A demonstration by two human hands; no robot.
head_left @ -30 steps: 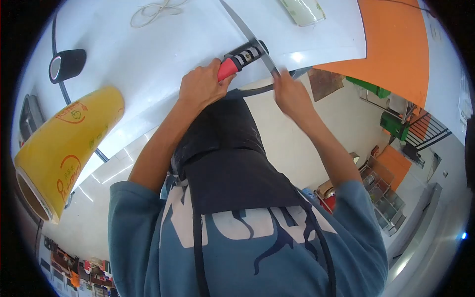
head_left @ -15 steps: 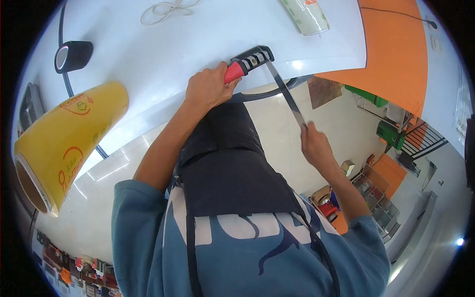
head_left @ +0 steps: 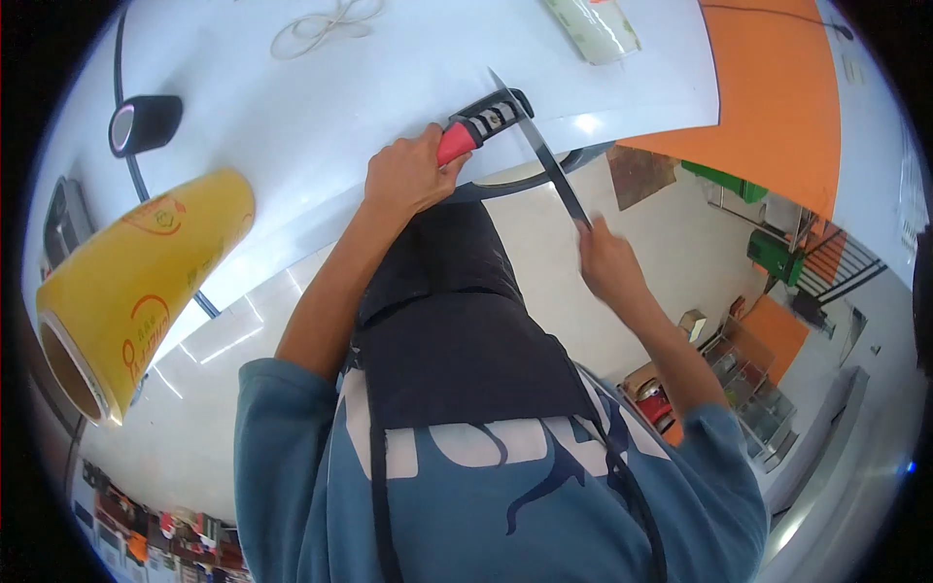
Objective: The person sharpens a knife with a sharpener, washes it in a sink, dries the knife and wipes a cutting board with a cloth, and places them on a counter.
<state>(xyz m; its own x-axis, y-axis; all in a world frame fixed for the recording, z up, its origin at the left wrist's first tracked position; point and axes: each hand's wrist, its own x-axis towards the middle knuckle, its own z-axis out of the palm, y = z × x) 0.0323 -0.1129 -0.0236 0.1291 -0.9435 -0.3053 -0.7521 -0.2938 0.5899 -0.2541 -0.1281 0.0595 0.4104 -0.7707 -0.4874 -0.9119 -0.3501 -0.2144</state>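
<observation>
1. Left hand (head_left: 406,173), one: I see it wrapped around the red handle of the sharpener.
2. Sharpener (head_left: 478,127), one, red and black: at the near edge of the worktop (head_left: 360,112), slotted head angled away from the left hand.
3. Right hand (head_left: 612,260), one: closed on the knife's near end, grip hidden from me, beyond the worktop's edge.
4. Knife (head_left: 549,160), one: blade across the sharpener's outer end, tip over the worktop; slot seating, I cannot tell.
5. Yellow roll (head_left: 146,282), one: left side, hollow core showing.
6. Pale cord (head_left: 316,34), one, loosely looped.
</observation>
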